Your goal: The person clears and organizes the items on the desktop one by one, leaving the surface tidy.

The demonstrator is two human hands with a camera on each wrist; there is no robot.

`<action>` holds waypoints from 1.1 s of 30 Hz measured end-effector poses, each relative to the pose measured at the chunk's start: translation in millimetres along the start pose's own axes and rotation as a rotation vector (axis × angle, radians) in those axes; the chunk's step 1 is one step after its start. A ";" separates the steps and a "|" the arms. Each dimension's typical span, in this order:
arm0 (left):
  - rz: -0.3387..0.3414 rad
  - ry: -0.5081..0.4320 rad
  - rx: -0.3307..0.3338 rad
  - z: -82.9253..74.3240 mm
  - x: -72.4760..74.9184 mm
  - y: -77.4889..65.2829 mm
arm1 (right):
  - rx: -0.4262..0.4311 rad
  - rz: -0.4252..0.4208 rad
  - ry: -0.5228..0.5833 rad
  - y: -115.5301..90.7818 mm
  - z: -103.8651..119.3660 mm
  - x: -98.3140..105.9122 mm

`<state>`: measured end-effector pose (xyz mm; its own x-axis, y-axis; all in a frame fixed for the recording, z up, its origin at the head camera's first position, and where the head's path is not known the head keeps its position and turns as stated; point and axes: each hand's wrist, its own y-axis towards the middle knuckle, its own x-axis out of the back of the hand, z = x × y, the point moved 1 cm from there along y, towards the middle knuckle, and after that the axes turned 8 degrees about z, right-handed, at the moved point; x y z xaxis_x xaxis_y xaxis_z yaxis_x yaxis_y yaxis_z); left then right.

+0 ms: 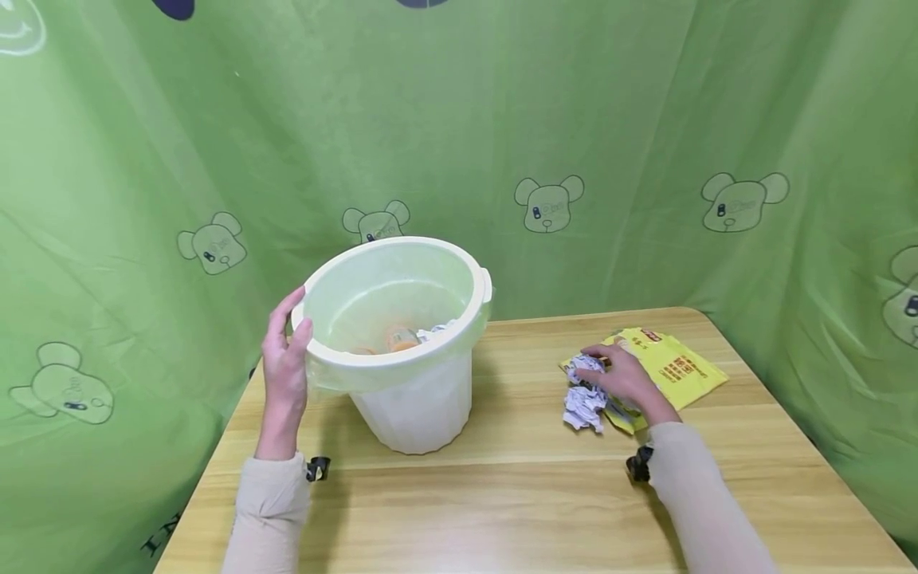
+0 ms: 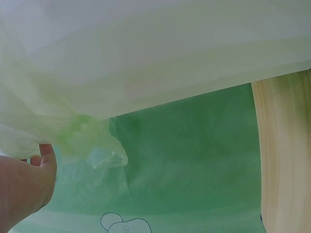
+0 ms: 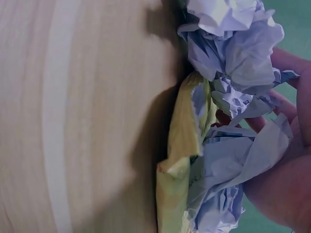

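Observation:
A white trash can [image 1: 423, 414] lined with a thin pale-green plastic bag [image 2: 80, 133] stands tilted on the table, its mouth toward me. My left hand [image 1: 285, 363] holds its rim at the left, thumb near the top edge and fingers on the outside. Inside lie a clear container with orange parts [image 1: 403, 340] and some crumpled paper [image 1: 433, 331], both partly hidden. On the right, my right hand [image 1: 622, 379] curls its fingers round crumpled white paper [image 3: 252, 58]. Beneath and beside that hand lies a yellow printed packet [image 1: 677, 371], partly covered by it.
The wooden table [image 1: 459, 510] has its far edge close to a green curtain [image 1: 617, 104] with bear drawings, which also hangs along both sides. Each wrist carries a small black camera.

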<state>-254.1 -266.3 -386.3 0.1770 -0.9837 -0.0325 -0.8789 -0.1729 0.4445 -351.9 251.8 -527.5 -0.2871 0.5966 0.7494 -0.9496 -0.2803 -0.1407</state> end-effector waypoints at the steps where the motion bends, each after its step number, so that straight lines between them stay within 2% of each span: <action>1: 0.001 0.001 0.002 0.1 -0.3 -0.3 | 0.001 -0.003 0.002 0.5 -0.9 -1.0; 13: 0.002 -0.002 -0.010 0.6 -1.6 -0.3 | 0.007 -0.040 0.032 -2.2 -1.9 1.8; 17: -0.001 0.000 -0.010 1.1 -1.0 -0.2 | 0.032 -0.077 0.052 -4.8 -0.1 6.0; 24: -0.005 0.002 -0.010 0.9 -0.8 -0.5 | 0.104 -0.155 0.078 -7.7 11.0 15.2; 33: -0.005 -0.001 -0.011 1.6 -0.8 -0.7 | 0.124 -0.205 0.151 -12.2 28.4 26.1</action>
<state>-254.3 -265.5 -388.0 0.1807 -0.9829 -0.0359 -0.8730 -0.1771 0.4543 -344.2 249.4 -487.8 -0.1151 0.7533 0.6476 -0.9698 -0.2262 0.0908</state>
